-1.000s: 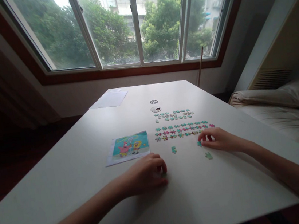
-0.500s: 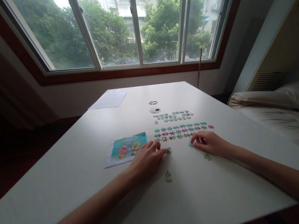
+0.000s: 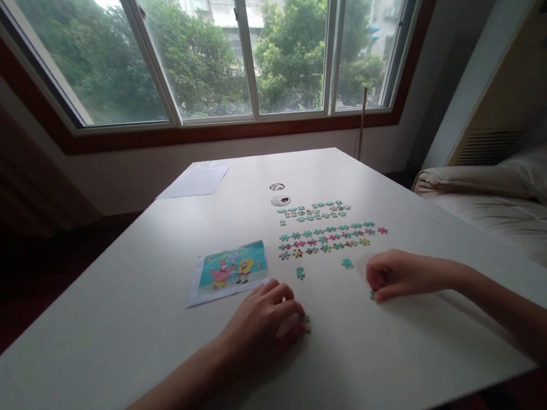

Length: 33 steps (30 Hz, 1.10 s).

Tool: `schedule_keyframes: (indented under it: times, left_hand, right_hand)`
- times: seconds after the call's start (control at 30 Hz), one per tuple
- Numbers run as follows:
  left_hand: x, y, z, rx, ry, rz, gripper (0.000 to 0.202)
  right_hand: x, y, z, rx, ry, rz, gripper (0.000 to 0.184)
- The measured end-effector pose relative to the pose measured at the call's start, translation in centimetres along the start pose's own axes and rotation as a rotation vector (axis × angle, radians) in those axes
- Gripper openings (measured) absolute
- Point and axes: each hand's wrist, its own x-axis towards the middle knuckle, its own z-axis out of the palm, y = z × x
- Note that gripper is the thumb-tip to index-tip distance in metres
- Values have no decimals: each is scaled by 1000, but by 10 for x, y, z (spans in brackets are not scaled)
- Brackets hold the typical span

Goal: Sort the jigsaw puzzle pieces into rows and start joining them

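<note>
My left hand [image 3: 267, 312] is curled over a pale green puzzle piece [image 3: 307, 323] on the white table, its fingertips at the piece's left side and partly blurred. My right hand [image 3: 403, 273] is closed, with thumb and fingers on another greenish puzzle piece [image 3: 372, 295], most of which they hide. Between and beyond the hands lie two loose teal pieces, a left one [image 3: 300, 272] and a right one [image 3: 346, 263]. Left of them is a picture sheet [image 3: 234, 266] with cartoon figures, just beyond my left hand.
Several rows of puzzle pieces [image 3: 331, 238] lie past the hands, with more rows [image 3: 314, 211] behind. Two round flat items, a nearer one [image 3: 281, 200] and a farther one [image 3: 277, 187], sit farther back. White paper [image 3: 193, 182] lies at the far left; a padded sofa [image 3: 490, 203] stands right.
Both hands have let go of the two teal pieces, which stay on the table. Each hand has moved nearer to me, onto another piece; the right hand has also shifted right.
</note>
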Motion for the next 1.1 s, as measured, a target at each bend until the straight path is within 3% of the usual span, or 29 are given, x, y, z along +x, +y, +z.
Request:
schedule_keyframes:
  times: [0.2,0.5,0.57,0.77,1.1]
  left_hand:
    - [1,2,5,-27,-5,3,12]
    - [1,1,-8,20,-14,4,18]
    - [3,-4,-7,51,15,-8,19]
    - [14,-17,7,170,36,-123,35]
    - [13,-16,7,229,1,-177,37]
  right_hand:
    - [3,-20,11,-41,18,-120,19]
    - [0,-22,8,-37,23,-122,18]
    - [1,-16,8,-33,89,-89,19]
    - [22,11,17,-61,472,22,21]
    - [27,20,24,-75,505,43,20]
